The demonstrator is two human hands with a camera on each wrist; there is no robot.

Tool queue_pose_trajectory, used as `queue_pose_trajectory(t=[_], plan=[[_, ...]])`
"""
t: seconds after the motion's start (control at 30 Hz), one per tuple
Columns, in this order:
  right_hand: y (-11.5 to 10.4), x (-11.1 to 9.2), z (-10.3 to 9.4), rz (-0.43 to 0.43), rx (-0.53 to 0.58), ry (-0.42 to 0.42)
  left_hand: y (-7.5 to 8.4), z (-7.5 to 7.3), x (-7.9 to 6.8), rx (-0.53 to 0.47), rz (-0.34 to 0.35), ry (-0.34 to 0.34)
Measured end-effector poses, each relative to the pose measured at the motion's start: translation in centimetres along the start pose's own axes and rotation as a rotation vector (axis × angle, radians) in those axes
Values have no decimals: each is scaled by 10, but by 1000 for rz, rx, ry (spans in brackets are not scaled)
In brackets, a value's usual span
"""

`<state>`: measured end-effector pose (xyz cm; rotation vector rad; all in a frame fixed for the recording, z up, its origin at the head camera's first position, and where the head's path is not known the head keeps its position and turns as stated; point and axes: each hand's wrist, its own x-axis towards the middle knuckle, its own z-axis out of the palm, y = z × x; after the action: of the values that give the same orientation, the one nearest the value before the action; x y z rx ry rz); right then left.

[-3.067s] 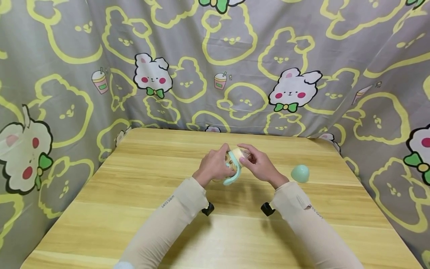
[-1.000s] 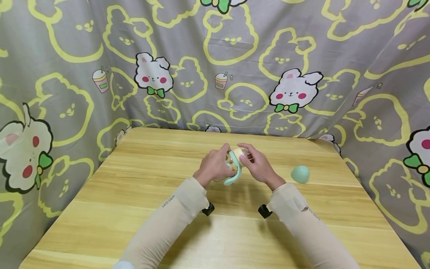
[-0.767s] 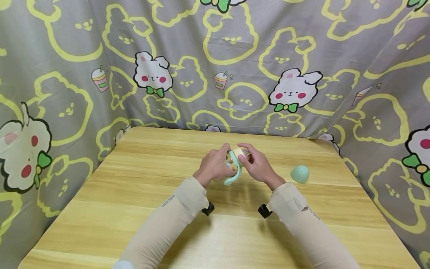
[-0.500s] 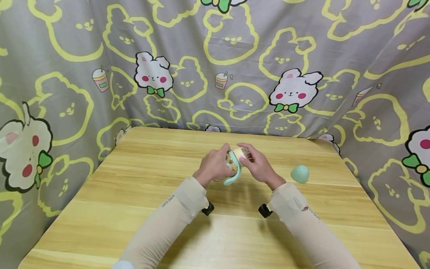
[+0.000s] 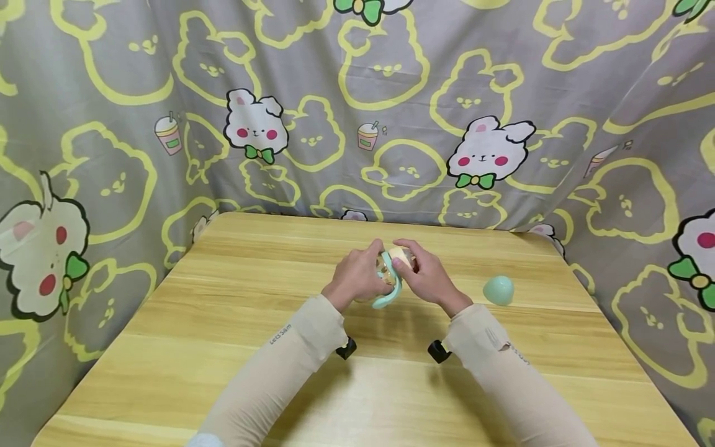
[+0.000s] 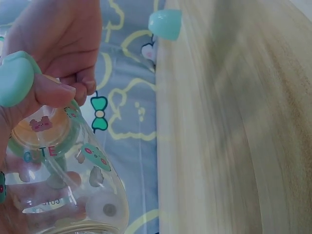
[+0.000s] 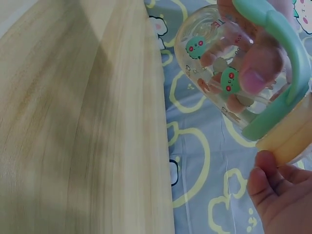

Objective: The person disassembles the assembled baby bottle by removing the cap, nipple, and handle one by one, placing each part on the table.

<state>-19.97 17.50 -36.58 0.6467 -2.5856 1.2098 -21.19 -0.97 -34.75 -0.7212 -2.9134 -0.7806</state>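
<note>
Tilted above the table, a clear baby bottle with cartoon prints has a straw and a round weight inside. My left hand grips its body, with fingers around it and the thumb near a mint-green handle. On the other side, my right hand pinches the cream collar at the bottle's top between thumb and fingers. The top beyond the collar is largely hidden by the right fingers. A mint dome-shaped cap stands on the table to the right of my right hand.
The wood-grain table reaches back to a grey curtain with rabbit prints, which also hangs at both sides. Black camera mounts stick out beneath the left sleeve and the right sleeve.
My right thumb and wrist have shifted slightly left along the collar. The left hand and the bottle stay almost in place, and the cap has not moved.
</note>
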Motion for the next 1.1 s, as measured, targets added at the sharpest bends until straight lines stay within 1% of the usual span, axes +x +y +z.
queue_pose_trajectory(t=[0.13, 0.2, 0.33, 0.47, 0.63, 0.8, 0.93, 1.03, 1.1], plan=[[1, -1, 0, -34, 57, -17, -1, 1, -1, 10, -4, 10], [2, -1, 1, -48, 63, -25, -2, 2, -1, 20, -3, 16], [3, -1, 2, -59, 15, -16, -2, 2, -1, 26, 0, 20], [1, 1, 4, -40, -36, 5, -1, 2, -1, 19, 6, 19], [0, 0, 4, -18, -32, 11, 0, 1, -1, 17, 11, 14], [1, -1, 3, -60, -7, -3, 0, 2, -1, 16, -7, 7], [3, 0, 3, -85, -46, 12, -1, 2, 0, 23, 2, 13], [3, 0, 4, -66, -84, 22, -1, 3, 0, 26, 9, 18], [4, -1, 3, -47, -89, 21, 0, 4, 1, 27, 13, 20]])
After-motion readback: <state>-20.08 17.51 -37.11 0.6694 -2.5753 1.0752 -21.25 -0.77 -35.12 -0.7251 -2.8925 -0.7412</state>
